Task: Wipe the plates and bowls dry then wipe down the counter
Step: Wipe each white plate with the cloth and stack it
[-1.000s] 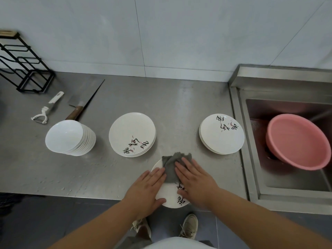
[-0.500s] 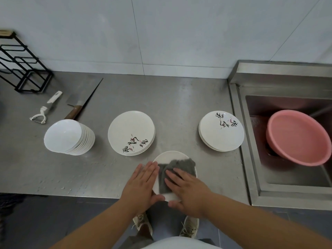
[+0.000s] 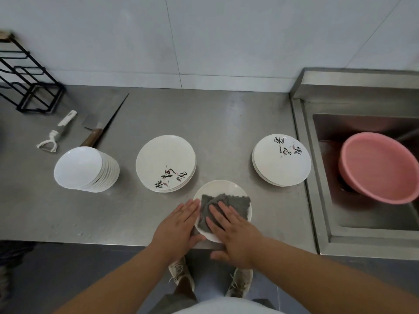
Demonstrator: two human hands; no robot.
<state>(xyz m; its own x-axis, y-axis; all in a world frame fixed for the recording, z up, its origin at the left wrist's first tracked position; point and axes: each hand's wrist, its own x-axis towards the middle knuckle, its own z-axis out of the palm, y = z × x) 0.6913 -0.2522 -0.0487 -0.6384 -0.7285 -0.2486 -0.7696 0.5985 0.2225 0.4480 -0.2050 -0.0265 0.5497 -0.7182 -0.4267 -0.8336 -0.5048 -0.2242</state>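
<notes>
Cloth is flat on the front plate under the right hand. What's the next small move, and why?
Probably slide the right hand, pressing the grey cloth, toward the far rim of the plate, which shows bare. The left hand rests on the plate's left edge, so it can brace it on the counter.

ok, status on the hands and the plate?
Left hand flat against plate rim. Right hand flat, pressing grey cloth onto it. Plate at counter front edge; nothing in the way.

Left hand lies flat, fingers straight; right hand likewise, thumb splayed.
</notes>
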